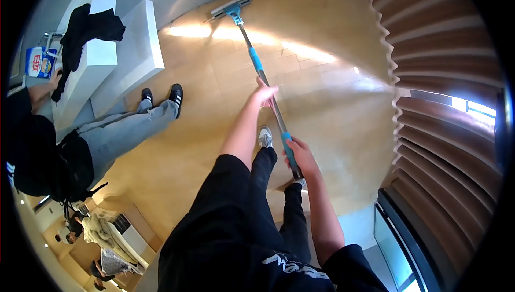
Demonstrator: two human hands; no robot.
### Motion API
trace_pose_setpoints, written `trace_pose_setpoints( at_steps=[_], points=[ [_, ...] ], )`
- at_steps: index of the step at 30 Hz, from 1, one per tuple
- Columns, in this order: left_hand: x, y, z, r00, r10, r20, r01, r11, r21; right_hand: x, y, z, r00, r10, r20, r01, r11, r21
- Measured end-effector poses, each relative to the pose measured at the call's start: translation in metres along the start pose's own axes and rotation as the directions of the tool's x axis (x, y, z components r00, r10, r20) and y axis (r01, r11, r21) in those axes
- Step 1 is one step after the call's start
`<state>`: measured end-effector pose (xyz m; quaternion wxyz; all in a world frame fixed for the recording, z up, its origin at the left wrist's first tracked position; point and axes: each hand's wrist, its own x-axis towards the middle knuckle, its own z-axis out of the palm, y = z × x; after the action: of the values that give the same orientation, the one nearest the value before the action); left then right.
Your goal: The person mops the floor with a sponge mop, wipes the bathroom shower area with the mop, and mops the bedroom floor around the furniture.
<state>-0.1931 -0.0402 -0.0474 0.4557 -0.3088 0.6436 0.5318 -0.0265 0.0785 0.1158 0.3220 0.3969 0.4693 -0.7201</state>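
A long-handled mop [274, 107] with a silver pole and blue grips slants across the view. Its wide, flat head [232, 7] rests on the tan floor at the far end, below a blue joint. Partway up the pole, my left hand [264, 93] is closed around the bare metal, its thumb pointing forward. Nearer my body, my right hand [300, 156] wraps the blue grip close to the pole's end. My shoes stand on the floor on either side of the handle's lower part.
A person in grey trousers [123, 133] stands at left by stepped white blocks [102, 50] with a black cloth [88, 29] and a blue packet [40, 62]. Brown pleated curtains [440, 29] hang at right, above a glass panel [394, 238]. Several people and a cluttered table [137, 241] are lower left.
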Motion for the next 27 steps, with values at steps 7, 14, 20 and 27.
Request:
trace_pose_setpoints(
  at_steps=[7, 14, 20, 27],
  points=[
    [-0.07, -0.193, 0.154, 0.987, -0.086, 0.139, 0.034, 0.941, 0.338, -0.119, 0.186, -0.144, 0.973, 0.144, -0.178, -0.186, 0.951, -0.246],
    [-0.231, -0.374, 0.309, 0.959, -0.183, 0.216, 0.054, 0.866, 0.497, -0.322, 0.307, -0.242, 0.908, 0.288, -0.303, -0.339, 0.932, -0.13],
    [-0.278, -0.422, 0.361, 0.955, -0.282, 0.087, 0.278, 0.959, 0.056, -0.371, 0.336, -0.256, 0.802, 0.19, -0.566, -0.457, 0.805, -0.378],
    [-0.22, -0.368, 0.328, 0.956, -0.24, 0.17, 0.28, 0.92, -0.276, -0.3, 0.339, -0.264, 0.888, 0.037, -0.459, -0.261, 0.862, -0.434]
  ],
)
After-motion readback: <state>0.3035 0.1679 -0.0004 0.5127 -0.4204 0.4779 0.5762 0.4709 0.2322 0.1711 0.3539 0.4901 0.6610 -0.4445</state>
